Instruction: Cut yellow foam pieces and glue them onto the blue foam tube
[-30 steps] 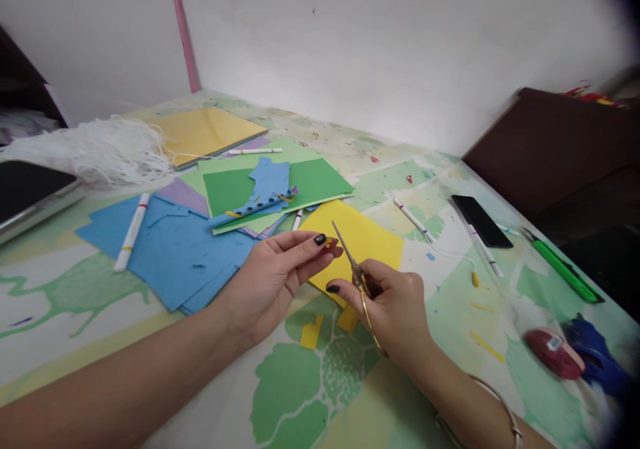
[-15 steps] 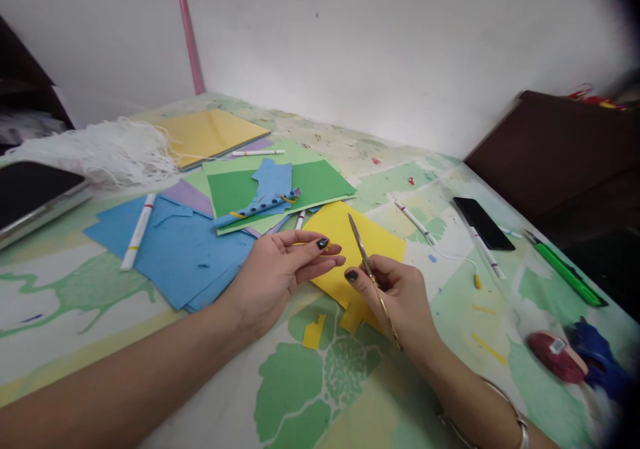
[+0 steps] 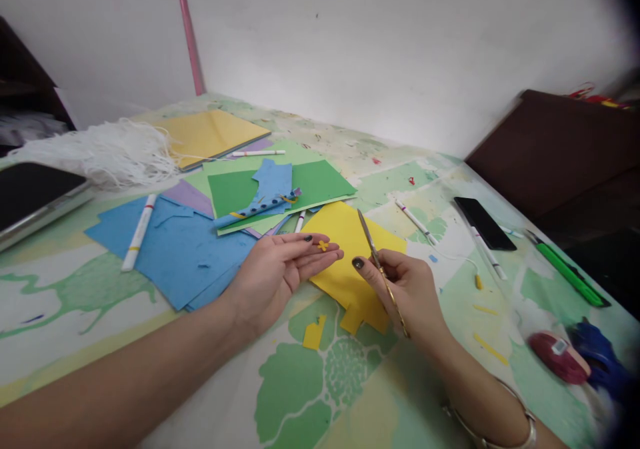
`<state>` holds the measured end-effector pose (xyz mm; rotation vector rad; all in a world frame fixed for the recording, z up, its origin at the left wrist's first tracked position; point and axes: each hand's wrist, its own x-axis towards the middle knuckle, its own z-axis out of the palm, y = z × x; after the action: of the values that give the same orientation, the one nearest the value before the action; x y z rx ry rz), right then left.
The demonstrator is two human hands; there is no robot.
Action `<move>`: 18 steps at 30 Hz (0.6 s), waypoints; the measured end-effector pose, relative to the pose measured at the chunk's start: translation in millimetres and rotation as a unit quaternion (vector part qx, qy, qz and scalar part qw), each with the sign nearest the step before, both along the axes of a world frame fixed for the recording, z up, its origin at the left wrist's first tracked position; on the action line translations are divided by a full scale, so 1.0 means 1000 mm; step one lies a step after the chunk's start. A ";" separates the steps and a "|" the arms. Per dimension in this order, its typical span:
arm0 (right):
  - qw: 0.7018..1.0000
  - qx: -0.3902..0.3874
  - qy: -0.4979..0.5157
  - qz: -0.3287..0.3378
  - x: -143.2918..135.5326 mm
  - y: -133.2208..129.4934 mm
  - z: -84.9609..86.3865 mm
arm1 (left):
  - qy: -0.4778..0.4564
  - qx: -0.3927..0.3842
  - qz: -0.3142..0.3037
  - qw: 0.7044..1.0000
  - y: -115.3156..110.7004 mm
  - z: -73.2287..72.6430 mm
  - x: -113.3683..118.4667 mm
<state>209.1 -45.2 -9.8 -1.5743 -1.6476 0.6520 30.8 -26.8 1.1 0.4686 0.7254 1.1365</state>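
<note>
Near the yellow sheet (image 3: 344,232), the flat-fingered left hand (image 3: 273,270) is bearing a probably flimsy cutout (image 3: 323,245), best pinched centrally, the right hand (image 3: 407,285) gripping scissors (image 3: 374,250).

Person, both forearms bare as far as visible. Thin metal bangle (image 3: 530,419) on the right wrist: rounded hoop, pale silvery-gold, shiny, thicker fitting on its outer edge; finer detail too small to tell. Beyond the bangle, right hand (image 3: 407,292): ungloved, slim fingers, right thumbnail (image 3: 358,262) painted very dark, near black, glossy with a small highlight. Well apart from the bangle, off to its left, left hand (image 3: 277,275): also ungloved, slim fingers, left thumbnail (image 3: 308,238) in matching dark polish, rounded tip. Most other nails hidden.
</note>
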 end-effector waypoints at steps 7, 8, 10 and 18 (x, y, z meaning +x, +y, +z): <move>0.982 -0.027 -0.178 -0.061 0.020 0.013 0.012 | 0.034 0.013 -0.004 0.999 -0.002 0.002 -0.001; 0.974 -0.043 -0.210 -0.070 0.022 0.015 0.015 | 0.042 0.015 -0.004 0.999 -0.002 0.002 -0.001; 0.958 -0.066 -0.266 -0.084 0.026 0.017 0.018 | 0.054 0.018 -0.010 0.998 -0.002 0.002 -0.001; 0.938 -0.052 -0.337 -0.068 0.032 0.017 0.015 | 0.129 0.046 -0.064 0.989 -0.003 0.002 0.000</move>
<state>241.1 -27.8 5.6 -2.1199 -1.9726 0.1151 30.7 -30.2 2.7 0.7391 0.8577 1.0018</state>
